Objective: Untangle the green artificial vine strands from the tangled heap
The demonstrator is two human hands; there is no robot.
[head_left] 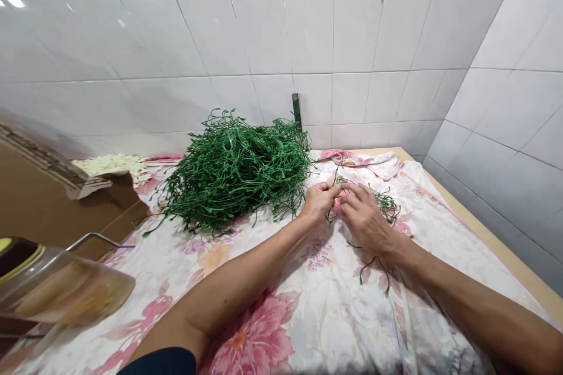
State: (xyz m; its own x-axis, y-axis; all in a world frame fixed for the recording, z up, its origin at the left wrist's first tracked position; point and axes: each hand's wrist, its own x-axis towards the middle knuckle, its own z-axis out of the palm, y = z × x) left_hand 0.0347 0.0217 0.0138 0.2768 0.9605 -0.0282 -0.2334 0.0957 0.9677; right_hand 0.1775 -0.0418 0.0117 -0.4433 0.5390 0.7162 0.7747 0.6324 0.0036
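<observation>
Between my fingertips is a thin green artificial stem [336,174] with small branching ends. My left hand [319,201] pinches it, its tip rising above the fingers. Close against it, my right hand [367,218] has its fingers bent and closed on the same stem; the exact grip is partly hidden. A small bunch of green stems [389,206] lies just beyond my right hand, and a few loose stems [376,272] stick out beneath that wrist. To the left of my hands rises a large tangled heap of green stems [237,170].
Floral cloth [334,316] covers the table beneath everything. At left stand an open cardboard box [65,211] and a clear plastic jar [74,290], with pale small pieces [116,165] behind. White tiled wall [356,29] closes off the back and right.
</observation>
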